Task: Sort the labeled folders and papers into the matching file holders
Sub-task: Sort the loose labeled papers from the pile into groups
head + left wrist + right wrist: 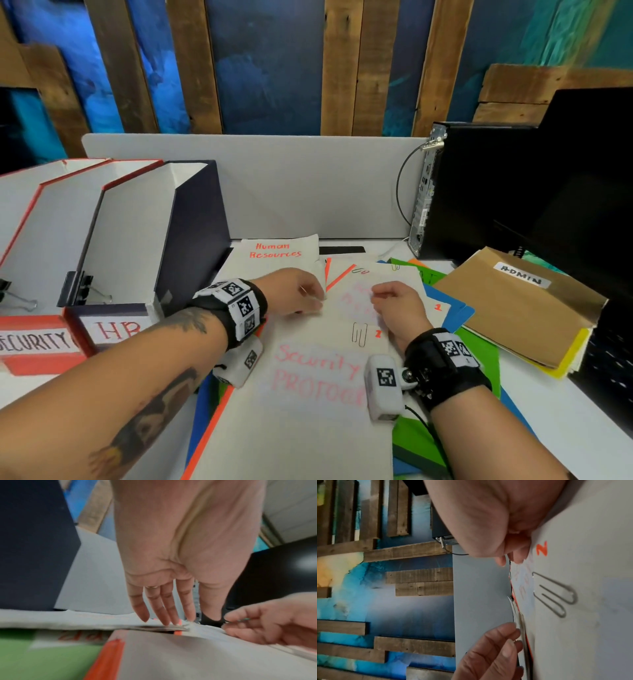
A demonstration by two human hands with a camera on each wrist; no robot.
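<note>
A white "Security Protocol" sheet (318, 373) with a paper clip (359, 334) lies in front of me on a heap of papers and coloured folders. A "Human Resources" sheet (277, 251) lies behind it. My left hand (317, 298) rests with straight fingertips (173, 622) on the edge of the stacked sheets. Beside it, my right hand (376, 294) is curled over a sheet with faint pink writing (356, 301). Its thumb and forefinger pinch a thin wire-like piece (240, 620), which looks like a paper clip. The SECURITY holder (34, 339) and the HR holder (116, 329) stand at the left.
A brown folder labelled ADMIN (520, 301) lies on yellow papers at the right. Behind it stand a black computer case (424, 192) and a dark monitor (565, 192). Blue and green folders (479, 349) poke out under the sheets. A grey divider (308, 185) closes the desk's back.
</note>
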